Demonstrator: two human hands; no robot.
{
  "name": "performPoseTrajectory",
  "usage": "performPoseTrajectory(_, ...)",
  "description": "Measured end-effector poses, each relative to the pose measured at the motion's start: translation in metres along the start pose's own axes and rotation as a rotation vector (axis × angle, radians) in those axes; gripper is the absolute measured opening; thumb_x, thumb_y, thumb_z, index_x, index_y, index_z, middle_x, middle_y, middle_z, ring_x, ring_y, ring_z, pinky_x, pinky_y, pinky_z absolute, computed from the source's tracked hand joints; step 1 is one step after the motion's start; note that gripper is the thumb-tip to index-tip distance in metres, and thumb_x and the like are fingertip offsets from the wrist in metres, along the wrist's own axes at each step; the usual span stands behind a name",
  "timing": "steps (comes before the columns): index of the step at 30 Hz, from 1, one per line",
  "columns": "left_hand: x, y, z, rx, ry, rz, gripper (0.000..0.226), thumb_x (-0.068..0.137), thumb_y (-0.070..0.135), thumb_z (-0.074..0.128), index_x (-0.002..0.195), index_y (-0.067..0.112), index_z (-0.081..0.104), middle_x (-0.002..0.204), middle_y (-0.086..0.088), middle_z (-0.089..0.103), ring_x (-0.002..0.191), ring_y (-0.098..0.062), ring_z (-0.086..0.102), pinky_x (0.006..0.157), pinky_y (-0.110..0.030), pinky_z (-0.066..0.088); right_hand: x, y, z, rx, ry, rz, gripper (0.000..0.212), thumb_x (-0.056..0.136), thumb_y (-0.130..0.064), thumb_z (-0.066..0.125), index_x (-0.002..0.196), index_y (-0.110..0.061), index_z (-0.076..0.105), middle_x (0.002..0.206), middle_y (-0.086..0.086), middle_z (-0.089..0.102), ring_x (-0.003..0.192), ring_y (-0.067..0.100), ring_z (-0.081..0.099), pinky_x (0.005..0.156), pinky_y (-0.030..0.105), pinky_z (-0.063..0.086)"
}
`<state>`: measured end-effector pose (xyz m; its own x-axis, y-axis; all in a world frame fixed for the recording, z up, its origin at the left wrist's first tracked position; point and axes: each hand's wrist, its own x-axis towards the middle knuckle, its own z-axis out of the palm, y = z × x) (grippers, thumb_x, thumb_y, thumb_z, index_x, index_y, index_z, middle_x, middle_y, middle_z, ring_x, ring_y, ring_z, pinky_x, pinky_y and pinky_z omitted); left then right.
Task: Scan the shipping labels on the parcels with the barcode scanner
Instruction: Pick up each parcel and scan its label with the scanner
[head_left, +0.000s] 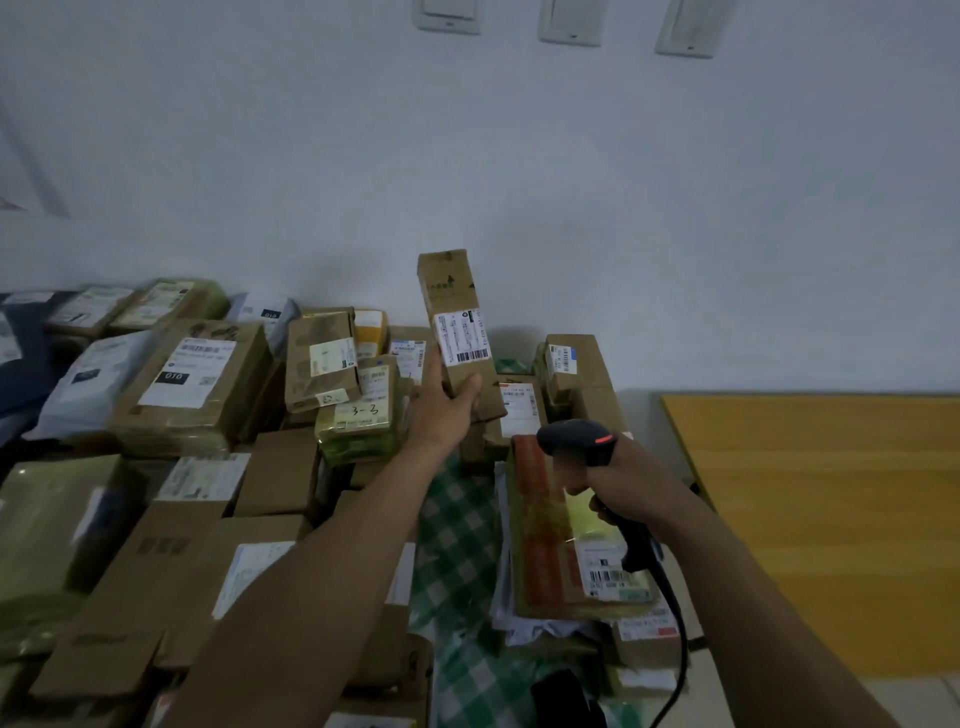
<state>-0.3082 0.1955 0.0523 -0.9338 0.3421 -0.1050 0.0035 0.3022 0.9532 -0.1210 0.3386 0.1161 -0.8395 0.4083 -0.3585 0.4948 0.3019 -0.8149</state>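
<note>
pile of parcels (192, 384): boxes and bags heaped against the wall, most with labels up. fills the left and the middle.
wooden table (831, 519): yellow top at the right, apart from the pile.
checked cloth (457, 519): green and white, showing between the parcels under both forearms.
flat parcel (545, 530): lies just below the right hand, its own barcode at the near end. not the one in hand.
held box (457, 291): long thin carton lifted clear of the pile, long axis close to upright, top leaning a little left.
left hand (447, 400): clamped on the bottom end of the held box, thumb across the near face, fingers wrapped behind the left edge.
right hand (618, 478): fingers curled tight round the scanner's handle. trigger finger is blurred, cannot tell if it presses.
scanner (576, 441): black, corded, head pointing left and away, lower than the box.
shipping label (462, 335): white, on the near face, mid-box, barcode at its lower end just above the thumb.
key relation: label sits up and to the left of the scanner's head, near but apart. by my reading the head must tip up toward that barcode, or the box come down to it.
risk: thumb is close to the barcode and might cover it.
</note>
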Motion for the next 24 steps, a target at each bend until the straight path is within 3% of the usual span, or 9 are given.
performPoseTrajectory(2,0.018,0.008,0.011,0.003,-0.093,-0.056,0.066,0.104,0.035,0.058,0.16,0.042,0.023,0.149,0.014,0.049,0.136,-0.014,0.048,0.114,-0.046,0.039,0.01,0.004,0.0,-0.008,-0.026,0.032,0.031,0.102,-0.02,0.061,0.13,-0.033,0.064,0.088,0.015,0.071,0.054,0.014,0.055,0.052,0.026,0.048)
performPoseTrajectory(5,0.043,0.006,0.031,0.024,-0.219,-0.129,0.06,0.104,0.035,0.059,0.157,0.041,0.032,0.15,0.006,0.054,0.137,-0.021,0.053,0.111,-0.046,0.043,0.026,0.015,0.003,-0.017,-0.037,0.073,0.029,0.102,-0.024,0.064,0.13,-0.029,0.064,0.087,0.019,0.07,0.05,0.011,0.056,0.049,0.027,0.047)
performPoseTrajectory(8,0.059,-0.003,0.047,0.061,-0.333,-0.2,0.057,0.103,0.033,0.061,0.155,0.036,0.038,0.147,0.004,0.057,0.135,-0.022,0.055,0.107,-0.04,0.043,0.035,0.023,0.006,0.009,-0.044,0.121,0.023,0.1,-0.026,0.07,0.122,-0.032,0.066,0.077,0.009,0.065,0.058,0.016,0.058,0.052,0.029,0.048)
performPoseTrajectory(11,0.069,-0.013,0.06,0.086,-0.416,-0.207,0.056,0.103,0.033,0.062,0.155,0.031,0.04,0.142,0.007,0.058,0.129,-0.018,0.055,0.101,-0.034,0.043,0.041,0.027,0.006,-0.012,-0.061,0.126,0.023,0.099,-0.029,0.071,0.121,-0.035,0.067,0.089,0.0,0.072,0.07,0.014,0.065,0.055,0.025,0.051)
performPoseTrajectory(14,0.074,-0.029,0.072,0.093,-0.502,-0.242,0.06,0.1,0.033,0.067,0.154,0.029,0.043,0.146,-0.001,0.058,0.132,-0.022,0.056,0.104,-0.035,0.045,0.048,0.032,0.005,-0.012,-0.063,0.135,0.028,0.099,-0.032,0.072,0.126,-0.036,0.067,0.1,0.001,0.076,0.083,0.019,0.071,0.061,0.028,0.054)
performPoseTrajectory(17,0.075,-0.042,0.082,0.092,-0.538,-0.256,0.054,0.098,0.028,0.07,0.148,0.026,0.051,0.142,-0.002,0.063,0.124,-0.019,0.063,0.107,-0.037,0.049,0.05,0.035,0.004,0.01,-0.073,0.154,0.028,0.098,-0.033,0.072,0.126,-0.035,0.066,0.095,0.006,0.075,0.075,0.022,0.068,0.059,0.031,0.052)
performPoseTrajectory(19,0.076,-0.045,0.087,0.057,-0.568,-0.28,0.053,0.096,0.022,0.071,0.146,0.026,0.054,0.137,0.001,0.066,0.112,-0.013,0.067,0.098,-0.033,0.056,0.051,0.037,0.004,0.04,-0.074,0.169,0.029,0.099,-0.033,0.071,0.126,-0.036,0.064,0.084,0.007,0.069,0.065,0.017,0.061,0.055,0.03,0.049)
performPoseTrajectory(22,0.077,-0.043,0.09,0.083,-0.59,-0.243,0.057,0.094,0.011,0.071,0.146,0.026,0.053,0.122,0.007,0.067,0.087,0.005,0.063,0.059,-0.008,0.052,0.051,0.039,0.003,0.076,-0.078,0.19,0.032,0.099,-0.032,0.071,0.129,-0.037,0.061,0.083,0.01,0.064,0.067,0.019,0.057,0.054,0.03,0.048)
performPoseTrajectory(24,0.079,-0.047,0.092,0.107,-0.611,-0.214,0.059,0.093,0.013,0.074,0.147,0.027,0.053,0.129,0.005,0.067,0.088,0.005,0.061,0.064,-0.01,0.052,0.051,0.039,0.003,0.091,-0.076,0.187,0.033,0.099,-0.031,0.071,0.13,-0.037,0.06,0.085,0.012,0.063,0.068,0.02,0.057,0.054,0.03,0.049)
